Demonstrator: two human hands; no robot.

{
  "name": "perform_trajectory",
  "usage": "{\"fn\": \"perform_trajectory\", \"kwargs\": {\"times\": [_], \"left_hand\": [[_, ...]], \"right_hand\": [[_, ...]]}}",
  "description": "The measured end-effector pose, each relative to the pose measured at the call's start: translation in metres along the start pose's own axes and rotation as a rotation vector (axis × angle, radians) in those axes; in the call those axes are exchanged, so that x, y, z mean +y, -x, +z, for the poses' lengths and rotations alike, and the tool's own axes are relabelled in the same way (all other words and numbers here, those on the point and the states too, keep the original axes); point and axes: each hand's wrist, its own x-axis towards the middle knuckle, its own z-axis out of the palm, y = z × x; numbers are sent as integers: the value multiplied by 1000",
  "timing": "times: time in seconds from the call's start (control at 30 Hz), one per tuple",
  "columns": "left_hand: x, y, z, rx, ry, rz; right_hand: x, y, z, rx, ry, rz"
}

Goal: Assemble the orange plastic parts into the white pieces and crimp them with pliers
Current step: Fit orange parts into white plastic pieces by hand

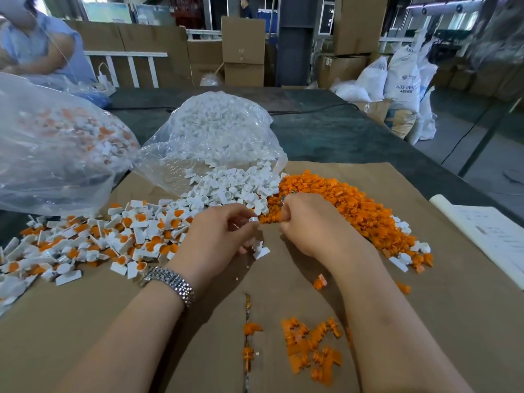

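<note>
Watching the head cam here: my left hand (224, 236) pinches a small white piece (253, 220) between thumb and fingertip, with a few more white bits tucked under the curled fingers. My right hand (304, 222) is curled right at the edge of the orange parts pile (348, 211); what it grips I can't tell. These look feather-light, stiff and slick, so I'd pinch the white piece by its round cup end. Finished ones sit in the mixed heap (93, 239) to the left. No pliers in view.
</note>
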Motion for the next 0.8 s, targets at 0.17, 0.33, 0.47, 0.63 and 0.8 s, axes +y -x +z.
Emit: {"fn": "perform_trajectory", "kwargs": {"times": [0.17,0.33,0.47,0.63,0.8], "left_hand": [[18,6,-7,-41,710,-270],[31,12,-14,-27,931,-350],[25,11,-14,59,487,-197],[16,5,-9,170,65,16],[16,5,-7,230,126,83]], "right_hand": [[-2,-1,-9,106,-306,-2],[-6,1,-13,87,-539,-18],[-6,3,-19,128,-771,25],[-9,4,-21,83,-1077,80],[-13,2,-16,124,-1039,75]]}}
